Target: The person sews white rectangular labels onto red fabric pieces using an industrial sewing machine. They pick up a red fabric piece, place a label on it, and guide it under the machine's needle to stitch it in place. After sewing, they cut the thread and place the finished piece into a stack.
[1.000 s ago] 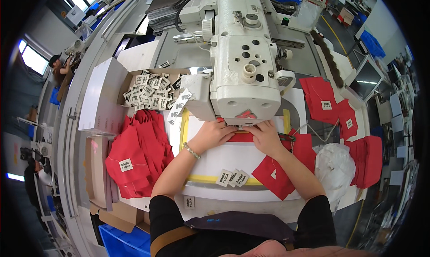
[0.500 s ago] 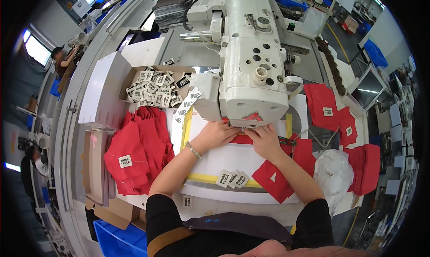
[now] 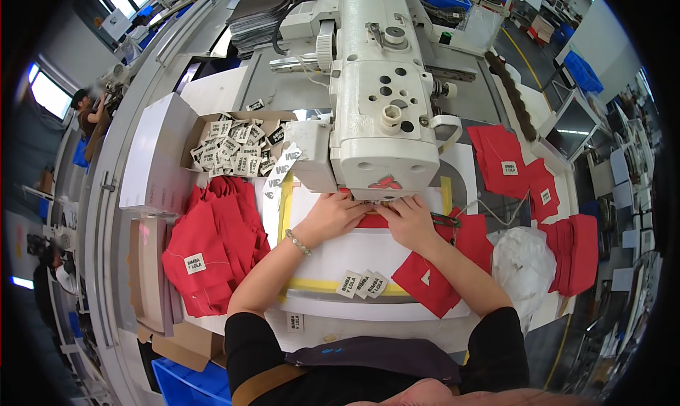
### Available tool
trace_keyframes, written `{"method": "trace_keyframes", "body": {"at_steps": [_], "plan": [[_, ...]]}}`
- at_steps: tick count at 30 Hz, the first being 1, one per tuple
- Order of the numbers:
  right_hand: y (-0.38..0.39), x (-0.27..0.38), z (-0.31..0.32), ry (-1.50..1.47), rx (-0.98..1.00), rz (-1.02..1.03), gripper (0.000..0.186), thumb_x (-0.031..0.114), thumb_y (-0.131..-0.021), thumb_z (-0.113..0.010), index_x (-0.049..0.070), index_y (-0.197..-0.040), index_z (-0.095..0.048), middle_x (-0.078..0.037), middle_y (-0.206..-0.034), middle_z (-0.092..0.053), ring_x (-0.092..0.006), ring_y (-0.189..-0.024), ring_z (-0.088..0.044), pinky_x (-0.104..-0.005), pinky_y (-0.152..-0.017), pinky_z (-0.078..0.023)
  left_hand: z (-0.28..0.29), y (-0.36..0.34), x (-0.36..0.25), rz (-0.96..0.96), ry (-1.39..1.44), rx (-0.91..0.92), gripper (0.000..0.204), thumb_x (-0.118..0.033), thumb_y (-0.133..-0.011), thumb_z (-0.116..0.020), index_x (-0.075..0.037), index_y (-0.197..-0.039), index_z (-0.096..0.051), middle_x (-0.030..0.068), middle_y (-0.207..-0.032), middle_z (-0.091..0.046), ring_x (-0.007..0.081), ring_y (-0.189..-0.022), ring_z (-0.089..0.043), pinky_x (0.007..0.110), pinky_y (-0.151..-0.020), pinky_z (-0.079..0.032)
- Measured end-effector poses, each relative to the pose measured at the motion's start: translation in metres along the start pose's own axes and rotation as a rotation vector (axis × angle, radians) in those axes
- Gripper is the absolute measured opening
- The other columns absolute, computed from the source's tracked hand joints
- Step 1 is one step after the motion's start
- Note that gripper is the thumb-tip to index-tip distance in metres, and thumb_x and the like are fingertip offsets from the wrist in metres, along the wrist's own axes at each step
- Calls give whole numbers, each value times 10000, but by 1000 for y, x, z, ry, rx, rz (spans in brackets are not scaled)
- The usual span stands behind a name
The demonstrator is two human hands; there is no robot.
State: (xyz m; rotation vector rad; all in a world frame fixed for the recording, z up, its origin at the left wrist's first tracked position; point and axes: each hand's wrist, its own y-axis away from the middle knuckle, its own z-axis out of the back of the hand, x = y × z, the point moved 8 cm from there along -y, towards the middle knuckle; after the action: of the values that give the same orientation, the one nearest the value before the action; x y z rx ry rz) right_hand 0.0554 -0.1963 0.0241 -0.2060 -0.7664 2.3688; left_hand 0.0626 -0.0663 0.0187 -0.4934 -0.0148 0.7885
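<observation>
A white sewing machine (image 3: 379, 101) stands over a white work surface (image 3: 354, 254). My left hand (image 3: 336, 213) and my right hand (image 3: 405, 218) lie flat, side by side, under the machine's head. Both press a red fabric piece (image 3: 373, 222) against the bed, fingertips nearly touching at the needle area. The red piece runs right and down to a loose red corner (image 3: 425, 282). Three small white labels (image 3: 363, 283) lie on the surface just below my hands. A bracelet is on my left wrist.
An open cardboard box (image 3: 237, 147) holds several white labels at left. A pile of red labelled pieces (image 3: 212, 247) lies at lower left. More red pieces (image 3: 513, 169) and a stack (image 3: 575, 254) lie right, beside a white plastic bag (image 3: 524, 264). A blue bin (image 3: 188, 381) sits below.
My hands stay together under the machine head on the red fabric. The view has shifted slightly, so the machine looks closer and higher.
</observation>
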Motion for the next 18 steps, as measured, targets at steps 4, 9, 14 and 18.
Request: {"method": "trace_keyframes", "body": {"at_steps": [4,9,14,18], "plan": [[-1,-1,6,-20,-6,-2,240,112,-731,-616,88,-960,-684,-20,-860,-555,-191,-811,-551,-334,-694,-404,4,-1,-2,-20,-4,-31,294,-219,-803,-700,-219,-1097,-711,-72,-980,-708,171,-903,-605,373,-743,-419],[0,-2,9,-19,-44,4,230,100,-714,-627,77,-936,-684,-20,-843,-547,-185,-777,-551,-327,-669,-413,4,-5,-1,-10,29,3,282,-205,-815,-686,-215,-1096,-709,-30,-952,-711,208,-829,-646,397,-682,-466],[-2,-10,12,-68,-111,49,169,87,-670,-655,79,-839,-651,-24,-830,-543,-187,-754,-554,-332,-643,-426,-12,-5,26,91,218,95,258,-200,-851,-657,-156,-1102,-695,95,-904,-689,305,-753,-660,399,-646,-531],[-6,-19,14,-135,-181,50,133,83,-642,-661,91,-764,-609,-29,-826,-547,-195,-749,-557,-335,-645,-441,-33,0,49,286,206,227,230,-211,-872,-647,-108,-1072,-694,142,-905,-674,332,-768,-657,405,-666,-538]]}}
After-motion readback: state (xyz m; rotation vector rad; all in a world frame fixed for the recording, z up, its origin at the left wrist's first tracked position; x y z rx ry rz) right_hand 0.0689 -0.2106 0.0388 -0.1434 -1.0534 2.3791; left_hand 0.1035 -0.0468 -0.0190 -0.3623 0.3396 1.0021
